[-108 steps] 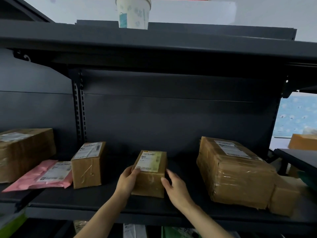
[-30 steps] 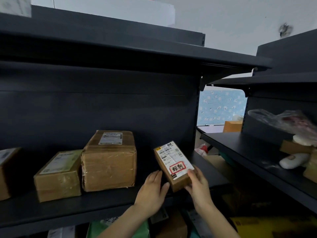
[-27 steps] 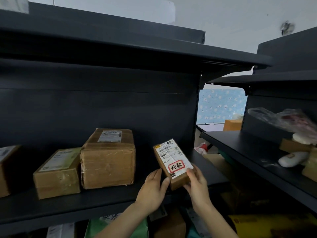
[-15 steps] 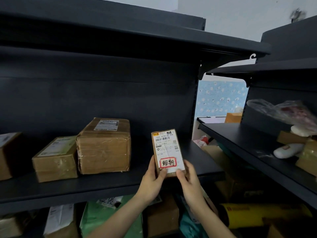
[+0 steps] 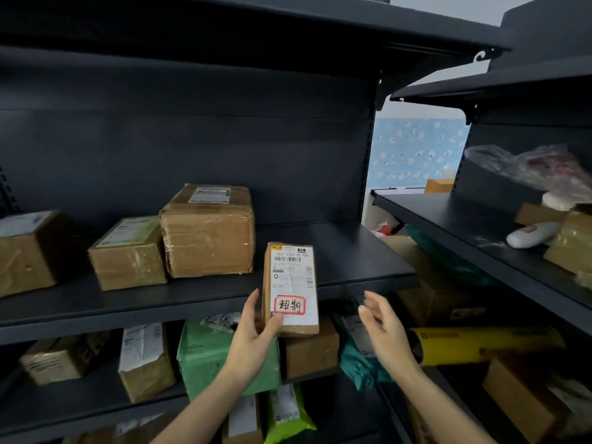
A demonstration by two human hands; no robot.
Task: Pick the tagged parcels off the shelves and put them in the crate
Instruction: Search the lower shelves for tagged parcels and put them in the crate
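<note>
Fingers of the left hand (image 5: 253, 336) are wrapped round a small box (image 5: 290, 288), held upright before the shelf (image 5: 352, 267). At three o'clock, the right hand (image 5: 382, 328) is spread open, empty. "超期" is written on its red-edged sticker (image 5: 290, 305).

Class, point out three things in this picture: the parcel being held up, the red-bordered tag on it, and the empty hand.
parcel (image 5: 290, 267): head view, upper part of its white label.
red-bordered tag (image 5: 290, 305): head view, centre of the handwriting.
right hand (image 5: 382, 328): head view, palm, open and apart from the parcel.
</note>
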